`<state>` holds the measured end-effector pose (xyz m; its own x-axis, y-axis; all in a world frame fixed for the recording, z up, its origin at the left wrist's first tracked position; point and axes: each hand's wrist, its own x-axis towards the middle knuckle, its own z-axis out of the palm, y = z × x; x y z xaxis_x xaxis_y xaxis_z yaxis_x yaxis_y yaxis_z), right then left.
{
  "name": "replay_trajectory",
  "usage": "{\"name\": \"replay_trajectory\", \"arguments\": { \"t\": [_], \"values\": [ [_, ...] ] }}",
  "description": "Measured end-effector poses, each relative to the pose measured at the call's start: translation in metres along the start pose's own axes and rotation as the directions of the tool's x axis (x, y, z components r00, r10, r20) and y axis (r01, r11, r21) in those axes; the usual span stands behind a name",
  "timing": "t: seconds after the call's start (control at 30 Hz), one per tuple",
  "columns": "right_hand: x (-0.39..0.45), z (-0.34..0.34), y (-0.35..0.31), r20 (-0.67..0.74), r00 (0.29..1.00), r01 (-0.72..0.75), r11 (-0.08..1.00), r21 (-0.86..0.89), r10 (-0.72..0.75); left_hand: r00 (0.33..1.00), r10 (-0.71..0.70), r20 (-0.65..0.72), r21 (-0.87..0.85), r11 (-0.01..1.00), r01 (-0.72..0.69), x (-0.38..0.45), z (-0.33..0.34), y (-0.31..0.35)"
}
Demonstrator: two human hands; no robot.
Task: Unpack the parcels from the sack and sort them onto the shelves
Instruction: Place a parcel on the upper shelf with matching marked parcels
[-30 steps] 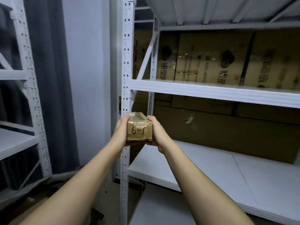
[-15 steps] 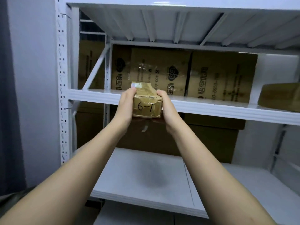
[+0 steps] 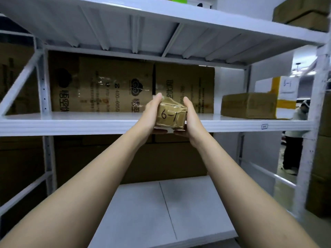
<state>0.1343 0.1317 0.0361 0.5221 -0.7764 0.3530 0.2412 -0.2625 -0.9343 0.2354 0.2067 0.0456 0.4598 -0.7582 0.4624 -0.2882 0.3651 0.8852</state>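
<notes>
Parcel [image 3: 171, 116], small, brown, wrapped in glossy tape, "6-1" handwritten in black on the near face. Held up between both hands at the front edge of the middle shelf [image 3: 71, 123], level with the shelf board; whether its underside touches the edge cannot be told. Left hand [image 3: 152, 113] grips the parcel's left side, fingers reaching up past its top corner, thumb curled underneath. Right hand [image 3: 190, 119] grips the right side, fingers along the wall, thumb tucked under the bottom. Both forearms bare, stretched forward.

On the same shelf, well off to the right: a second taped brown parcel [image 3: 249, 104], larger, lying flat, faint writing on its face, unreadable. Behind the shelf, flattened cartons [image 3: 116, 86] stand upright as a backing, printed with a cloud logo and digits. Lower shelf [image 3: 161, 212], white board with a seam down the middle. Upper shelf [image 3: 161, 33] seen from below, ribbed; cardboard box [image 3: 302, 11] on top at far right. White paper label [image 3: 288, 84] reading "6-1" hangs at right beyond the upright. Person [image 3: 293, 138] standing in the aisle beyond, partly hidden by the post.
</notes>
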Motion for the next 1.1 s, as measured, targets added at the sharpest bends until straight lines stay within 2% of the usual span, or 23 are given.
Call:
{"name": "replay_trajectory", "arguments": {
  "t": [0.1,0.17,0.27,0.53,0.83,1.1],
  "values": [
    [0.008,-0.027,-0.001,-0.046,0.999,0.03,1.0,-0.003,-0.03,0.994,-0.039,0.097,0.035,0.999,0.036,0.021,0.024,-0.005],
    [0.017,-0.05,-0.002,-0.062,0.997,0.047,0.999,-0.005,-0.047,0.989,-0.049,0.142,0.116,0.993,0.032,0.037,0.046,-0.01],
    [0.034,-0.086,-0.001,-0.091,0.993,0.071,0.997,-0.021,-0.073,0.985,-0.031,0.17,0.204,0.979,-0.005,0.058,0.081,-0.017],
    [0.103,-0.208,0.013,-0.11,0.988,0.092,0.981,-0.17,-0.111,0.985,-0.036,0.169,0.208,0.978,0.0,0.122,0.198,-0.045],
    [0.177,-0.339,0.028,0.1,0.992,0.113,0.922,-0.371,-0.081,0.987,-0.113,0.113,0.305,0.949,0.073,0.193,0.312,-0.067],
    [0.202,-0.388,0.033,0.273,0.961,0.156,0.9,-0.407,-0.043,0.98,-0.126,0.153,0.398,0.916,0.056,0.217,0.344,-0.076]
  ]
}}
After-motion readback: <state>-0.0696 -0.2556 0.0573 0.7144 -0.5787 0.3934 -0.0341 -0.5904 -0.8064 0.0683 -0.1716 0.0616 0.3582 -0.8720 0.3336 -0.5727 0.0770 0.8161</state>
